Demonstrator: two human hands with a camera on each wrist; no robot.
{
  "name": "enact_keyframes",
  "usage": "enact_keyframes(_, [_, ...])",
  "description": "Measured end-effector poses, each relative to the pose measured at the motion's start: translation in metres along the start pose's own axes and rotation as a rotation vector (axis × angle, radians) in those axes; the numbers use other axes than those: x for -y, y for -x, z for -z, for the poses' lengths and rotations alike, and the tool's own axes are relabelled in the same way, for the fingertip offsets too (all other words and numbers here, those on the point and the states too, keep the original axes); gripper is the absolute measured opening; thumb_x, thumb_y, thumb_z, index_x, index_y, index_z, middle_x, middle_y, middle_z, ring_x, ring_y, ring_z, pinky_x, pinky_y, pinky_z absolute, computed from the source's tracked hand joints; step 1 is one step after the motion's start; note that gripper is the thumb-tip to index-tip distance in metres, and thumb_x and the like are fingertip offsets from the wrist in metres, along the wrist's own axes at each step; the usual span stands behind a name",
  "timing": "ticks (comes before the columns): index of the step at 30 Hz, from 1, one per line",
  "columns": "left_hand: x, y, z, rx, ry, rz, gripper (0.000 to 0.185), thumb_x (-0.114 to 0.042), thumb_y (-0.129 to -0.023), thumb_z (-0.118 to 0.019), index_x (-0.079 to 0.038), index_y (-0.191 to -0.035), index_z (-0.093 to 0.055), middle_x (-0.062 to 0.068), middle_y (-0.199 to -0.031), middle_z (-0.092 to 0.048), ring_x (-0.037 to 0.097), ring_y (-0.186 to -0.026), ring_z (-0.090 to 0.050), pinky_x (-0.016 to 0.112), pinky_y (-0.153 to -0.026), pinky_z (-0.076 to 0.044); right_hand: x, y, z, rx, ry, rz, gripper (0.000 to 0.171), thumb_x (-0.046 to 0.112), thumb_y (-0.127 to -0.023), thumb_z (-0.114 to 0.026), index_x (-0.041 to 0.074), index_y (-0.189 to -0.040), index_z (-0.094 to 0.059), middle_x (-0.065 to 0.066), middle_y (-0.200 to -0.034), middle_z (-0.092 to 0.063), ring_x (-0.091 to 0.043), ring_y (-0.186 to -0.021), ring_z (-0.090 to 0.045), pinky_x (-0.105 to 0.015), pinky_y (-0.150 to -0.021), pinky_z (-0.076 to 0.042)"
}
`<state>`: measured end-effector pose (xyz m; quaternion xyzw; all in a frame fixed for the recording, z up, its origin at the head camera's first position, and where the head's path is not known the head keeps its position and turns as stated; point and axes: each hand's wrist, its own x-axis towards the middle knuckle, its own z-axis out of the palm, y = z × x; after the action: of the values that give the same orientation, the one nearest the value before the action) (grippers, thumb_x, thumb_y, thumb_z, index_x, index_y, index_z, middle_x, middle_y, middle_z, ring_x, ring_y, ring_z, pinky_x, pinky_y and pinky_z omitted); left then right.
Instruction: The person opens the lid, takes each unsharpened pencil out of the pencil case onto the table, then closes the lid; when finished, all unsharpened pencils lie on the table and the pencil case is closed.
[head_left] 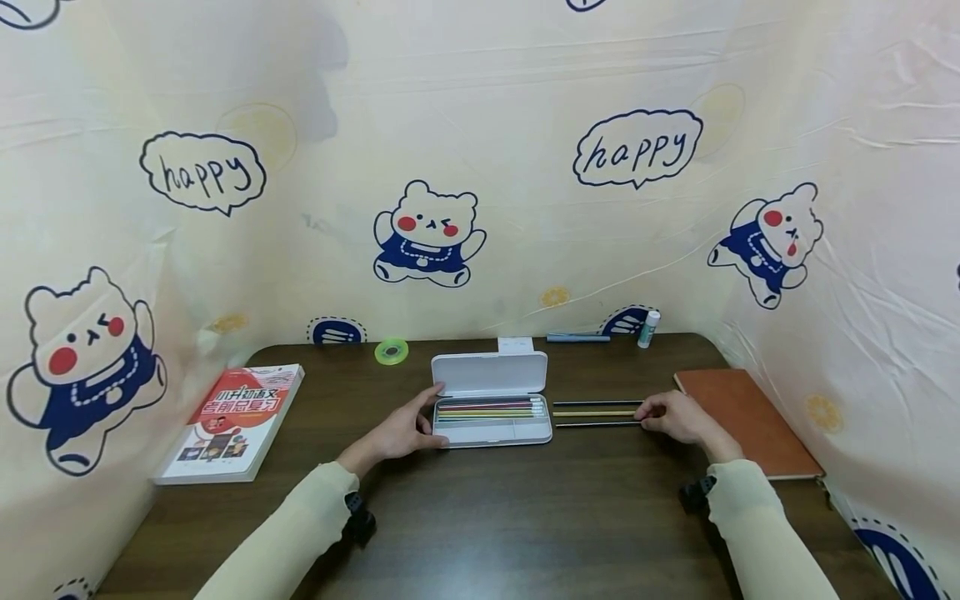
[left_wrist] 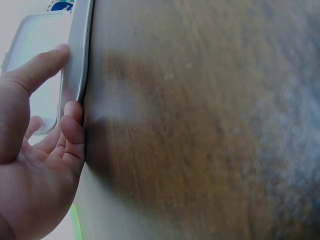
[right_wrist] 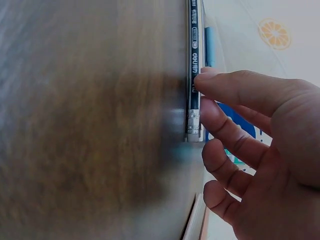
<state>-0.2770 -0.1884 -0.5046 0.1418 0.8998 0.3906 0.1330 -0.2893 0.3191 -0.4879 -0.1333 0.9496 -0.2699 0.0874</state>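
A white pencil case [head_left: 491,435] lies on the table with its lid raised at the back and several coloured pencils [head_left: 487,409] in its tray. My left hand [head_left: 401,427] grips the left end of the case, thumb at the front corner and fingers at the back. To the right of the case lie a yellow pencil [head_left: 592,413] and two dark ones, side by side. Thumb and forefinger of my right hand [head_left: 678,418] pinch at the pencils' right end. In the right wrist view a dark pencil [right_wrist: 194,60] with a white eraser shows by the thumb.
A thick book [head_left: 232,425] lies at the left, a brown notebook [head_left: 750,421] at the right. Along the back are a green tape roll [head_left: 392,351], a small white block [head_left: 515,344], a blue pen [head_left: 577,338] and a glue stick [head_left: 648,329]. A patterned cloth surrounds the table.
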Motion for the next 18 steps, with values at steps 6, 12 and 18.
enact_keyframes(6, [0.0, 0.0, 0.0, -0.001, 0.004, -0.002, 0.098, -0.029, -0.083, -0.082, -0.026, -0.16, -0.021, 0.012, -0.146, -0.049, 0.013, -0.083, -0.057, 0.027, -0.071, -0.047, 0.008, -0.004, 0.001, -0.011, -0.033, -0.029, 0.01, 0.011, -0.091, -0.07, 0.014, -0.099, -0.075, -0.002, -0.095, -0.071, -0.018, -0.084, -0.057, -0.035, -0.079, -0.047])
enact_keyframes(12, [0.001, 0.001, 0.0, -0.005, 0.004, 0.0, 0.099, -0.03, -0.082, -0.083, -0.026, -0.16, -0.021, 0.012, -0.145, -0.049, 0.013, -0.083, -0.057, 0.028, -0.071, -0.047, 0.022, -0.014, -0.002, -0.044, -0.066, 0.013, 0.012, 0.014, -0.091, -0.071, 0.011, -0.102, -0.074, -0.003, -0.094, -0.071, -0.018, -0.085, -0.058, -0.032, -0.078, -0.048])
enact_keyframes(18, [0.0, 0.001, -0.001, -0.003, 0.015, -0.021, 0.1, -0.029, -0.082, -0.084, -0.023, -0.16, -0.021, 0.014, -0.145, -0.049, 0.012, -0.082, -0.058, 0.026, -0.07, -0.048, 0.038, -0.022, -0.009, -0.07, -0.075, 0.084, 0.013, 0.015, -0.091, -0.071, 0.009, -0.102, -0.074, -0.001, -0.09, -0.07, -0.015, -0.081, -0.057, -0.03, -0.073, -0.047])
